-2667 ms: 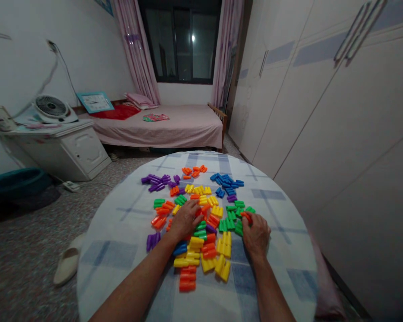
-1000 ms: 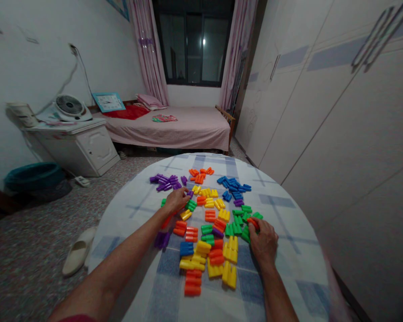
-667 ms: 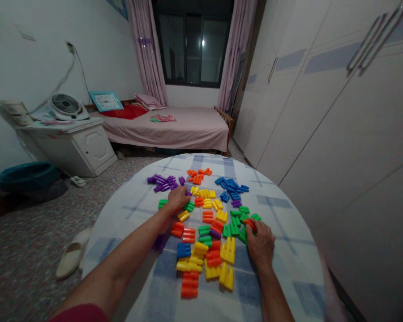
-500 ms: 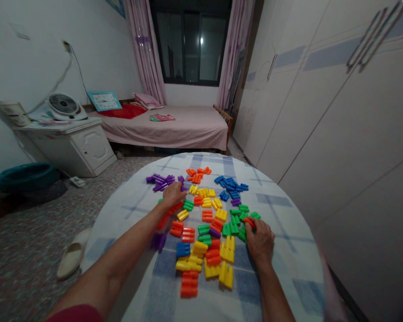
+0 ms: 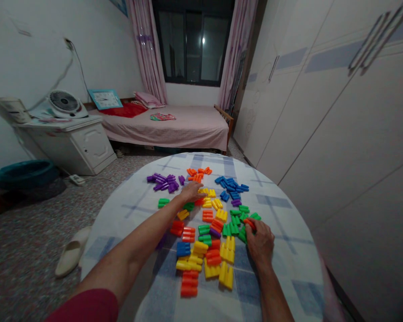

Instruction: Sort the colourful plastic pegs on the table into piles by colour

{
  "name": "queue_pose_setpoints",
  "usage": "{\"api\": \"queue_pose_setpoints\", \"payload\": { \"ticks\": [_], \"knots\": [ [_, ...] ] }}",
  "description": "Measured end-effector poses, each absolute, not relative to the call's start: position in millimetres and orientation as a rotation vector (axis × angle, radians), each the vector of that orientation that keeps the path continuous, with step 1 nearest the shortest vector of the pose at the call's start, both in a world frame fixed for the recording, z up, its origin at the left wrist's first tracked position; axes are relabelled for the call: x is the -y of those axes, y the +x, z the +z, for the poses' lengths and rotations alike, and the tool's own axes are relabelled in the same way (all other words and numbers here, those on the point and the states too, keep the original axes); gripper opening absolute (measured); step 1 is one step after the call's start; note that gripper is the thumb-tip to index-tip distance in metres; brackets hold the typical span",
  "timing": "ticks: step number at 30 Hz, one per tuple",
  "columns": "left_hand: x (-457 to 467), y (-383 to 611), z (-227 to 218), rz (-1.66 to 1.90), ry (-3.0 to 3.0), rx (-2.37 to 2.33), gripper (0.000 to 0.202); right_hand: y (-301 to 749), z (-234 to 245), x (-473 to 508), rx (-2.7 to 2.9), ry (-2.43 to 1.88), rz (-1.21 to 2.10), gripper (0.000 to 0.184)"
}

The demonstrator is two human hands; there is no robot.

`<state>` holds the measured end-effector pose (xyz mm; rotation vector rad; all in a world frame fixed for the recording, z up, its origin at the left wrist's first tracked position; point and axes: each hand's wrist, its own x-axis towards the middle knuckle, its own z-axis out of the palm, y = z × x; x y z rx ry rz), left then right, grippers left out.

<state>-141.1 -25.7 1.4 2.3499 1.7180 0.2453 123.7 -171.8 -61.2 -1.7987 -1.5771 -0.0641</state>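
Note:
Many small plastic building blocks, each like joined tubes, lie across a round table. My left hand [image 5: 190, 192] stretches over the middle of them, fingers extended above the yellow blocks [image 5: 208, 192], with nothing visible in its grasp. On the right, my right hand [image 5: 261, 237] pinches an orange block [image 5: 250, 223] beside the heap of green blocks [image 5: 235, 219]. Purple blocks [image 5: 163, 182] are heaped at the left, orange blocks [image 5: 198, 172] at the far side, and blue blocks [image 5: 231, 184] at the far right. Nearer to me sit mixed yellow blocks [image 5: 227, 250], red-orange blocks [image 5: 189, 284] and a blue block [image 5: 183, 248].
A checked cloth [image 5: 282, 268] covers the table. Beyond it stands a bed [image 5: 188, 129]; a cabinet [image 5: 94, 150] with a fan [image 5: 65, 103] is at the left. Wardrobe doors [image 5: 322, 125] line the right. A slipper [image 5: 73, 252] lies on the floor.
My left hand has moved right from the purple heap to the yellow blocks, and a purple block now lies at the heap's near edge. My right hand stays where it was.

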Motion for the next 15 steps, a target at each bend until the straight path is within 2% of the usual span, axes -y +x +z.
{"api": "queue_pose_setpoints", "payload": {
  "ticks": [5, 8, 11, 15],
  "knots": [
    [17, -120, -3, 0.132, 2.303, -1.734, 0.069, 126, -64, 170, 1.585, -1.805, -0.052, 0.028],
    [15, -110, -1, 0.088, 2.326, -1.705, 0.072, 126, -64, 170, 1.588, -1.797, -0.046, 0.028],
    [15, -99, 2, 0.069, 2.366, -1.667, 0.067, 124, -61, 170, 1.581, -1.801, -0.035, 0.028],
    [14, -87, 2, 0.087, 2.382, -1.663, 0.048, 123, -59, 171, 1.570, -1.818, -0.031, 0.029]
  ]
}}
